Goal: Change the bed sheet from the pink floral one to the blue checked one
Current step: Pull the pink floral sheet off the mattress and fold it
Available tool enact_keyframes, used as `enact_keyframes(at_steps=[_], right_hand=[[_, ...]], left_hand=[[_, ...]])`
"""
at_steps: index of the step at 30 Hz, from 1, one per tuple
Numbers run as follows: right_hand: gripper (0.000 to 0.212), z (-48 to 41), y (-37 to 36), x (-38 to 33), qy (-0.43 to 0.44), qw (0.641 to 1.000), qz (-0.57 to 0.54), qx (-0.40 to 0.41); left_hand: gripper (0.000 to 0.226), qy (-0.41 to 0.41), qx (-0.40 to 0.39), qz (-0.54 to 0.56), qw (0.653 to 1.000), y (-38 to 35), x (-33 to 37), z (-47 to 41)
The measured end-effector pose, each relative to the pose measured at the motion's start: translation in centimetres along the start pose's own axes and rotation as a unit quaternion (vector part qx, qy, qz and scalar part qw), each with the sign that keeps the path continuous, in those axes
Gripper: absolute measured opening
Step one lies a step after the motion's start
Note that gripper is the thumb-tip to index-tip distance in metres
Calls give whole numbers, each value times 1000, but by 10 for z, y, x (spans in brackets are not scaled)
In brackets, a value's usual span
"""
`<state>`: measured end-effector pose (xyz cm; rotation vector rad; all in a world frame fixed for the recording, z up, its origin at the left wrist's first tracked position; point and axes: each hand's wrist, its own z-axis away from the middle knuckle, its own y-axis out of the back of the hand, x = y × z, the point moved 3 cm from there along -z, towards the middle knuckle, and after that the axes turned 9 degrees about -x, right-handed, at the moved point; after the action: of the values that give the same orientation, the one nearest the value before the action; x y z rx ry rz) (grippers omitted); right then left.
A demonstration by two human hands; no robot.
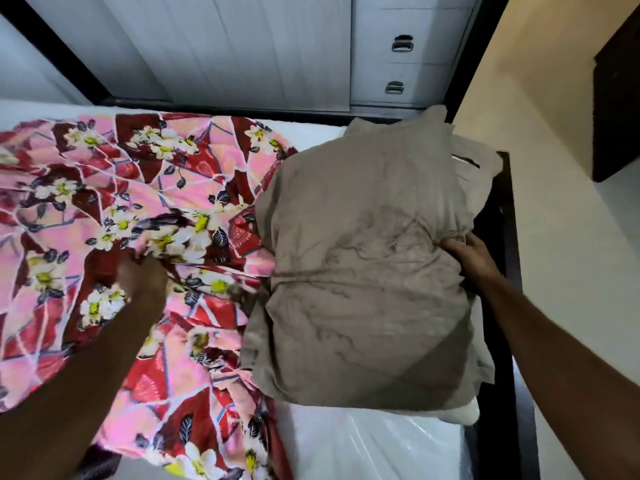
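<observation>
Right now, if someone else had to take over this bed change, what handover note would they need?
Left hand grips a bunch of the pink floral sheet; the hand is motion-blurred.
Right hand holds the right edge of the grey-brown pillow, which lies on the right end of the bed.
Done: the pink floral sheet is pulled loose and rumpled, and bare mattress shows by the pillow.
Left: move the pillow clear, take the sheet fully off, then spread the blue checked sheet, which is not in view.
</observation>
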<state>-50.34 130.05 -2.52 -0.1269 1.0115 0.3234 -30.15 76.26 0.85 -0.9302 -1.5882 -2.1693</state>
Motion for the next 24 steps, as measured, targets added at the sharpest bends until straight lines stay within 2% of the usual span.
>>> enact_keyframes(at_steps=[1, 2, 4, 7, 9, 10, 13, 14, 16, 18, 20, 21, 22, 23, 24], right_hand=[[27, 0, -9, -8, 7, 1000, 9, 9], [18, -4, -15, -12, 11, 999, 28, 22], [18, -9, -28, -16, 30, 997, 60, 30], [48, -10, -36, -7, 26, 998, 44, 29], [48, -6, -37, -4, -3, 998, 44, 38], [57, -5, -34, -2, -19, 998, 50, 42], [107, 3, -35, -5, -48, 987, 137, 66], [105, 7, -37, -7, -51, 979, 177, 89], [86, 21, -49, -22, -11, 952, 255, 166], [77, 48, -82, -55, 69, 909, 311, 268], [69, 64, -129, -75, 170, 878, 324, 309], [63, 69, -159, -83, 229, 878, 306, 288], [59, 75, -193, -89, 266, 901, 263, 221], [59, 76, -229, -89, 272, 932, 202, 131], [61, 82, -264, -94, 238, 960, 144, 31]], left_hand=[[40, -4, 13, 0, 1000, 17, -4, -17], [41, -7, 17, -1, 1000, 32, -8, -29], [40, -13, 26, 5, 1000, 55, -6, -43], [41, -52, 91, 69, 992, 84, 17, -49], [42, -74, 131, 95, 984, 106, 28, -53], [43, -73, 144, 98, 982, 116, 30, -56], [46, -42, 155, 133, 978, 149, 27, -74], [45, -18, 144, 123, 982, 159, 28, -79], [48, -24, 125, 109, 986, 172, 33, -88], [50, -69, 106, 96, 987, 180, 50, -89], [46, -131, 82, 66, 986, 174, 75, -75], [45, -166, 66, 64, 982, 168, 90, -61], [43, -205, 39, 74, 975, 159, 102, -44], [39, -241, -3, 86, 967, 148, 112, -27], [36, -275, -56, 98, 955, 136, 120, -8]])
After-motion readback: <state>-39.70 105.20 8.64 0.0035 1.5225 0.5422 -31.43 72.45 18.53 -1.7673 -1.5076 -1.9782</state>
